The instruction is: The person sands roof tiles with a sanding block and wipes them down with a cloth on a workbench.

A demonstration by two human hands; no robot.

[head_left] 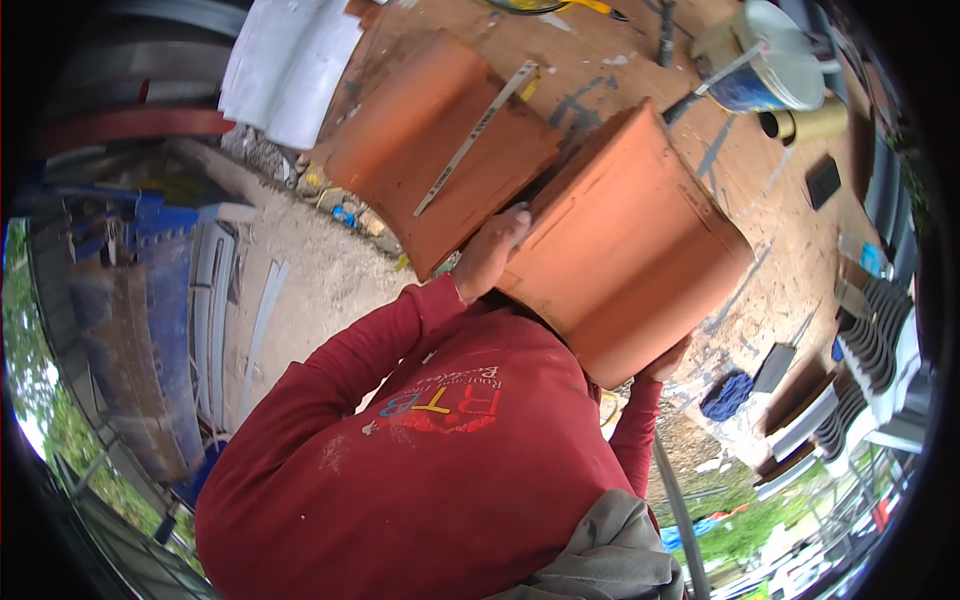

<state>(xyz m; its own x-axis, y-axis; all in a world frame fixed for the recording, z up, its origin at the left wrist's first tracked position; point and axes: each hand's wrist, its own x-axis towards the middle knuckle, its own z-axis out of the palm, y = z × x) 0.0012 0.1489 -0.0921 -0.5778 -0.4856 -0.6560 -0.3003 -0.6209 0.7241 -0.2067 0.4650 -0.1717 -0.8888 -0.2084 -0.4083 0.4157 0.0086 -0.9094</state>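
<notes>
An orange curved roof tile (630, 240) is held up against the front of my red shirt. My left hand (495, 245) grips its left edge, thumb on the top face and the other fingers hidden. At the lower right edge, my right hand (668, 360) is closed around the tile, mostly covered by it. Beside it, a second orange roof tile (400, 150) lies on the brown work surface (600, 50). A narrow pale strip with printed marks (475, 138) rests diagonally across that second tile.
A white bucket (775, 60) and a gold tube (805, 122) sit at the upper right, near a dark block (823, 182). Stacked grey curved tiles (880, 330) and a dark blue cloth (727, 397) are to the right. Bent white sheeting (290, 70) stands upper left.
</notes>
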